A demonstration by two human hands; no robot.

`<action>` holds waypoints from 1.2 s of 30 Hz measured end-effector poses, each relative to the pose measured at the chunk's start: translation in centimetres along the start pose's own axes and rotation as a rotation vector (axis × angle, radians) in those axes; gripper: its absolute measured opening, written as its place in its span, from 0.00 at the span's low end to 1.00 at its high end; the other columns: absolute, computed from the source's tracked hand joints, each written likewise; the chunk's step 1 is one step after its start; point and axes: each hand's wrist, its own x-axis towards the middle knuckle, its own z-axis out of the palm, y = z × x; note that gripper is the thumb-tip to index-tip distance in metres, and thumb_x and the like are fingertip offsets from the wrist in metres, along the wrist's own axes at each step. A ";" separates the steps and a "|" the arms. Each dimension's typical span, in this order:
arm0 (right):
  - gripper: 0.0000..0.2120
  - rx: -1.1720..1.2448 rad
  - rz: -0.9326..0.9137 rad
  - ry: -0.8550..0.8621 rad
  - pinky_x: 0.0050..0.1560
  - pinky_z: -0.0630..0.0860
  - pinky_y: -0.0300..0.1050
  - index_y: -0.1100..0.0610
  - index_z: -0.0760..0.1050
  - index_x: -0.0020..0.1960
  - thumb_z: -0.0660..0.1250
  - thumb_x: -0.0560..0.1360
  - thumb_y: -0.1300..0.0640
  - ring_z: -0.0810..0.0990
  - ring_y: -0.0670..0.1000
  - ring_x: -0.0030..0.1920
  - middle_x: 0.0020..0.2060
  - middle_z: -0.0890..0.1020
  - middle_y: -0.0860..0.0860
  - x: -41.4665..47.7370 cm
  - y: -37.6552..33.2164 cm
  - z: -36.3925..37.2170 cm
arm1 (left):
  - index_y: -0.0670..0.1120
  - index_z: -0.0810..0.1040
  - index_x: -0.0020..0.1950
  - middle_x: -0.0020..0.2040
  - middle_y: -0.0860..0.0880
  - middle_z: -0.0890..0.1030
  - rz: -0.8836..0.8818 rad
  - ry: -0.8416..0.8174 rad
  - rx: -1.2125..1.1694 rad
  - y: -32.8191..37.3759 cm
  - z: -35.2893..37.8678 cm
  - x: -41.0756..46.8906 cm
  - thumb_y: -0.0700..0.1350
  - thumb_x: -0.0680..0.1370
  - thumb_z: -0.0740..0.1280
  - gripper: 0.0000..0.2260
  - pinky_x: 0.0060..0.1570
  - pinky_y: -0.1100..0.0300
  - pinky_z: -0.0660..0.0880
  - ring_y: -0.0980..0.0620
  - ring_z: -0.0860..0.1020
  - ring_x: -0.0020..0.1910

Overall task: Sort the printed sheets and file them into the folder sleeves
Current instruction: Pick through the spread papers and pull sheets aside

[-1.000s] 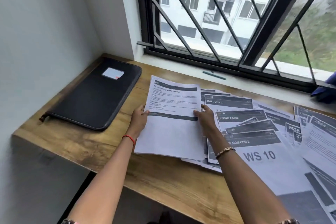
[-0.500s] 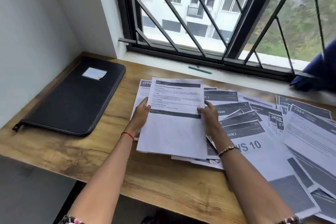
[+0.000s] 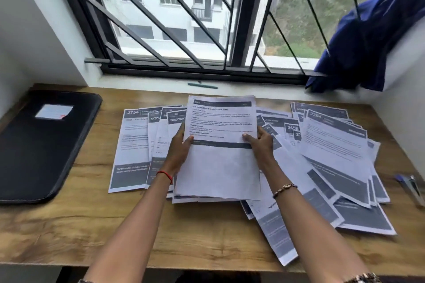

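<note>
Two hands pinch a stack by its sides, the left hand and right hand with thumbs on top, over loose sheets lying right of the closed folder.

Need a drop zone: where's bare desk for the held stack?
Free: wood strip between black folder and 2754 sheet; front-left band of desk; narrow back strip by the pen. Crowded: centre to right edge, overlapping sheets.
</note>
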 end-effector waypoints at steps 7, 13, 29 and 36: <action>0.10 0.025 -0.175 0.123 0.43 0.79 0.39 0.63 0.75 0.52 0.67 0.72 0.69 0.79 0.51 0.43 0.42 0.81 0.53 1.3 -3.6 -5.6 | 0.39 0.61 0.74 0.71 0.43 0.67 0.181 0.134 0.037 4.3 7.3 0.6 0.38 0.81 0.58 0.21 0.70 0.52 0.64 0.47 0.66 0.70; 0.12 0.145 -0.235 0.166 0.43 0.78 0.42 0.56 0.75 0.43 0.67 0.69 0.72 0.78 0.52 0.44 0.39 0.80 0.52 2.4 -6.2 -9.8 | 0.40 0.60 0.68 0.59 0.48 0.74 0.304 0.156 -0.098 6.8 12.7 -0.1 0.37 0.82 0.54 0.14 0.47 0.70 0.76 0.66 0.77 0.49; 0.15 -0.127 -0.242 0.020 0.43 0.79 0.36 0.60 0.74 0.58 0.70 0.73 0.63 0.79 0.47 0.45 0.47 0.80 0.52 4.2 -5.3 -12.5 | 0.47 0.64 0.64 0.59 0.45 0.76 0.187 0.117 -0.163 7.0 14.9 0.7 0.38 0.82 0.55 0.12 0.54 0.53 0.77 0.49 0.77 0.54; 0.13 -0.114 0.240 -0.041 0.41 0.77 0.46 0.65 0.76 0.53 0.70 0.68 0.70 0.78 0.53 0.36 0.43 0.80 0.58 6.2 -2.8 -17.4 | 0.43 0.75 0.54 0.48 0.44 0.78 -0.167 0.123 -0.012 4.4 14.4 0.6 0.44 0.80 0.62 0.07 0.35 0.60 0.73 0.47 0.75 0.45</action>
